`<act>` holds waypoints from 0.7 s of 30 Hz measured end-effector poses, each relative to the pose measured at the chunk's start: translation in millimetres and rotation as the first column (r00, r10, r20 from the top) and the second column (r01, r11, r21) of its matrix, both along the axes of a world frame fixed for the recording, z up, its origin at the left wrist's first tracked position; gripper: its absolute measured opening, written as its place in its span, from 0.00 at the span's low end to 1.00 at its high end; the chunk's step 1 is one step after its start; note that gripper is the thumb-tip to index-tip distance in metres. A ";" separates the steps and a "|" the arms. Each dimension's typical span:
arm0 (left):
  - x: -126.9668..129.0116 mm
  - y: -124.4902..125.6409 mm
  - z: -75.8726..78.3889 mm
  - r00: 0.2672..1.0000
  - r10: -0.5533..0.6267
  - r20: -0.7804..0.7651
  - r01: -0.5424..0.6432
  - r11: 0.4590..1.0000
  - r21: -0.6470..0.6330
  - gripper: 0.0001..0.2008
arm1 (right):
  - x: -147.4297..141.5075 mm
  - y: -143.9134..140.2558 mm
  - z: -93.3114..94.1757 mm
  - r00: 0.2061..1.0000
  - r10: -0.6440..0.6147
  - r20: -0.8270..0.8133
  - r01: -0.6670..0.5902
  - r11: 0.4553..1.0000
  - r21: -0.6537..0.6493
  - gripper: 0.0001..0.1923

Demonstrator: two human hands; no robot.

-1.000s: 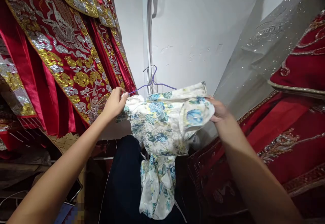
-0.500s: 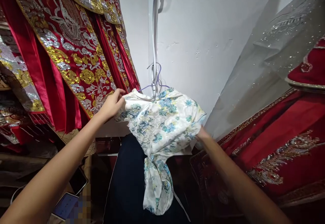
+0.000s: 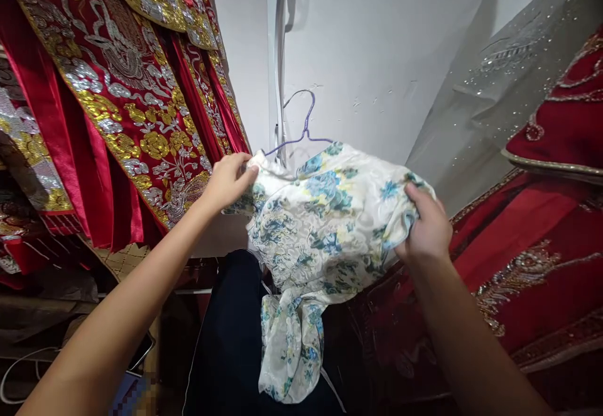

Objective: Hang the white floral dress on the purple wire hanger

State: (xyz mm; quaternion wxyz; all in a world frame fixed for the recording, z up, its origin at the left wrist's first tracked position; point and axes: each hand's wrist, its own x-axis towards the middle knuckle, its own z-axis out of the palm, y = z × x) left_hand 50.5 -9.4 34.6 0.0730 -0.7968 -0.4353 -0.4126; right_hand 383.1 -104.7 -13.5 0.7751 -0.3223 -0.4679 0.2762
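Observation:
A white floral blouse (image 3: 320,221) with blue, green and yellow flowers is stretched between my hands. A purple wire hanger (image 3: 308,120) is inside its neckline, the hook standing up in front of the wall. My left hand (image 3: 230,180) pinches the shoulder on the left, beside the collar. On the other side my right hand (image 3: 426,224) grips the sleeve, thumb on top and the fingers mostly hidden behind the cloth. The gathered, knotted lower part of the blouse hangs down over my dark-clothed lap.
Red garments with gold and silver embroidery (image 3: 155,142) hang at the left. A sheer glittering fabric (image 3: 490,83) and red beaded garments (image 3: 532,234) are at the right. A white wall (image 3: 367,32) with a vertical pole (image 3: 277,45) stands ahead. A white cable (image 3: 9,375) lies lower left.
My right hand has come out from behind the sleeve and now grips it farther right. The blouse and hanger have come nearer, and the hanger hook has moved right, away from the pole.

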 end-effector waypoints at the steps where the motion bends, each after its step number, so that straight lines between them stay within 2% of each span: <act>1: 4.9 -3.2 -3.8 0.998 -0.060 0.000 0.060 0.997 -0.048 0.13 | -7.9 -17.0 -4.5 0.973 0.193 0.130 -0.192 0.981 -0.020 0.21; 3: 12.4 -10.2 -18.5 0.980 -0.193 0.047 0.198 0.965 -0.171 0.10 | -21.6 -48.9 -14.2 0.858 0.407 0.312 -0.392 0.913 -0.114 0.29; 4: 15.0 -13.9 -28.2 0.960 -0.268 0.079 0.279 0.930 -0.238 0.09 | -26.8 -60.7 -18.8 0.703 0.562 0.435 -0.530 0.822 -0.207 0.33; 5: 17.1 -18.0 -38.0 0.932 -0.343 0.116 0.362 0.884 -0.295 0.09 | -31.1 -68.0 -23.4 0.416 0.721 0.555 -0.672 0.654 -0.346 0.33; 6: 19.0 -22.6 -47.2 0.899 -0.408 0.157 0.438 0.835 -0.334 0.10 | -34.4 -70.4 -27.8 0.195 0.778 0.597 -0.699 0.537 -0.472 0.30; 7: 21.2 -27.9 -54.7 0.867 -0.458 0.199 0.499 0.790 -0.357 0.11 | -37.2 -68.0 -32.2 0.051 0.786 0.617 -0.669 0.485 -0.562 0.26; 8: 24.3 -33.8 -60.0 0.838 -0.487 0.246 0.546 0.753 -0.367 0.11 | -40.0 -61.4 -36.6 0.030 0.760 0.649 -0.606 0.530 -0.593 0.23; 9: 28.4 -40.3 -62.9 0.811 -0.498 0.306 0.583 0.724 -0.368 0.10 | -43.0 -51.6 -41.0 0.127 0.692 0.711 -0.502 0.663 -0.556 0.22; 10: 33.8 -47.1 -63.5 0.781 -0.494 0.382 0.619 0.698 -0.361 0.09 | -46.6 -40.0 -45.2 0.238 0.563 0.791 -0.359 0.808 -0.468 0.25; 11: 40.0 -53.5 -62.1 0.739 -0.482 0.471 0.658 0.668 -0.348 0.08 | -51.0 -27.7 -49.1 0.302 0.394 0.868 -0.213 0.915 -0.342 0.31; 12: 46.8 -59.2 -59.3 0.682 -0.465 0.565 0.702 0.632 -0.328 0.06 | -56.0 -15.6 -52.4 0.317 0.223 0.922 -0.098 0.974 -0.202 0.39; 14: 58.5 -66.1 -51.8 0.537 -0.415 0.734 0.784 0.567 -0.253 0.07 | -66.6 5.4 -55.9 0.279 -0.026 0.960 -0.003 1.000 0.028 0.50; 15: 61.9 -66.8 -48.1 0.475 -0.388 0.790 0.806 0.552 -0.214 0.09 | -71.2 13.8 -55.4 0.265 -0.104 0.959 -0.006 0.994 0.109 0.51; 17: 60.9 -62.7 -42.8 0.425 -0.338 0.839 0.800 0.575 -0.174 0.13 | -77.3 26.8 -49.2 0.264 -0.209 0.942 -0.028 0.974 0.224 0.47; 19: 49.3 -54.1 -42.0 0.485 -0.302 0.821 0.736 0.648 -0.197 0.18 | -78.7 35.8 -35.8 0.266 -0.273 0.925 -0.033 0.956 0.291 0.41; 21: 31.7 -45.6 -46.6 0.661 -0.240 0.711 0.577 0.769 -0.276 0.23 | -77.3 42.8 -17.0 0.269 -0.310 0.912 0.002 0.947 0.321 0.33</act>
